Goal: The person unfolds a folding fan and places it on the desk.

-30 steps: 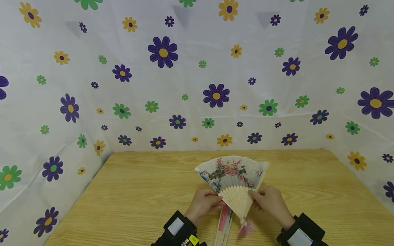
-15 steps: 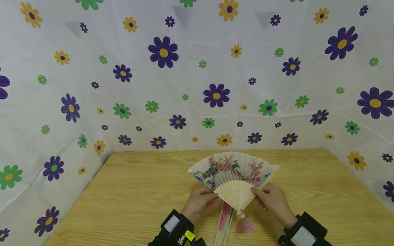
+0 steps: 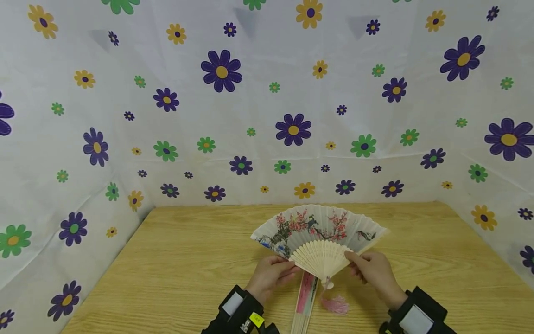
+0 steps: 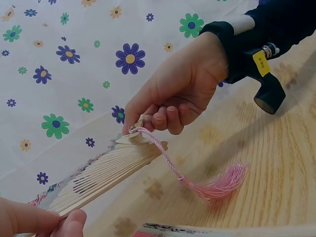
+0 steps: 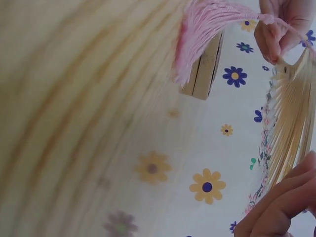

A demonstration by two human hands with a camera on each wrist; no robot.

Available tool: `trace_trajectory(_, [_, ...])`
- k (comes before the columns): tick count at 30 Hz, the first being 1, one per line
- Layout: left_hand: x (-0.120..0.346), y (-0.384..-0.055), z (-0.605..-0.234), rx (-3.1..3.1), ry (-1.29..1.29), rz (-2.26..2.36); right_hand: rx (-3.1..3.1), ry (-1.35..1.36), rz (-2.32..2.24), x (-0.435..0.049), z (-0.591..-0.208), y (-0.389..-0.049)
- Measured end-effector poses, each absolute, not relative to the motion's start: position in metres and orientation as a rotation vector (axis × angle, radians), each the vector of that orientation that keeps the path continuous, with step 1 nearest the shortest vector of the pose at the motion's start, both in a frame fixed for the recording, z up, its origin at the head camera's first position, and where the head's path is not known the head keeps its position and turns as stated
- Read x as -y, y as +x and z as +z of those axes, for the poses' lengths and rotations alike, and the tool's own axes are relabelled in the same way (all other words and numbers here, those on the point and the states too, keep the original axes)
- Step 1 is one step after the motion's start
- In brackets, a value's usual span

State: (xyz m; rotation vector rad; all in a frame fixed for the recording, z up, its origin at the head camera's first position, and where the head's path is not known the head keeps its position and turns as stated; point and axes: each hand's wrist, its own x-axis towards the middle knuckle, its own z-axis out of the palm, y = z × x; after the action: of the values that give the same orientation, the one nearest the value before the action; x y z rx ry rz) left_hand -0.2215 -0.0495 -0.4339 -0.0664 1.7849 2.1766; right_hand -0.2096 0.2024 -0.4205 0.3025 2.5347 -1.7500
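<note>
A folding fan [image 3: 321, 227] is spread wide, with pale wooden ribs and a white leaf painted with pink blossoms and birds. My left hand [image 3: 271, 276] pinches its left outer rib, seen from behind in the left wrist view, where the left fingers [image 4: 44, 219] show at the lower left. At the opposite outer rib, my right hand [image 3: 375, 273] pinches between thumb and fingers. From the fan's pivot hangs a pink tassel [image 3: 335, 305]. Below the fan lies a folded fan [image 3: 306, 297] with a pink and grey edge, its upper end partly covered.
A wood-grain table [image 3: 187, 260] carries everything. White cloth [image 3: 258, 106] printed with purple, yellow and green flowers stands behind it and along both sides. Black wrist straps [image 3: 417, 315] are worn on both arms.
The fan has spread wider, its right side moving outward with my right hand. My left hand has shifted slightly left. The tassel has swung a little to the right.
</note>
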Motion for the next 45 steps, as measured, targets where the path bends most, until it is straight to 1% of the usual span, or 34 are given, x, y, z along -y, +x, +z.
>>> trace_trajectory(14, [0.047, -0.222, -0.433, -1.755, -0.114, 2.25, -2.416, 0.364, -1.828, -0.204, -0.421, -0.208])
trace_trajectory(24, [0.047, -0.223, -0.435, -1.738, -0.124, 2.266, -2.327, 0.379, -1.925, -0.203, -0.428, -0.206])
trace_trajectory(33, [0.045, -0.224, -0.432, -1.73, -0.126, 2.316, -2.193, 0.464, -1.998, -0.205, -0.425, -0.202])
trace_trajectory(45, [0.04, -0.225, -0.436, -1.705, -0.181, 2.356, -1.961, 0.504, -2.103, -0.211, -0.427, -0.2])
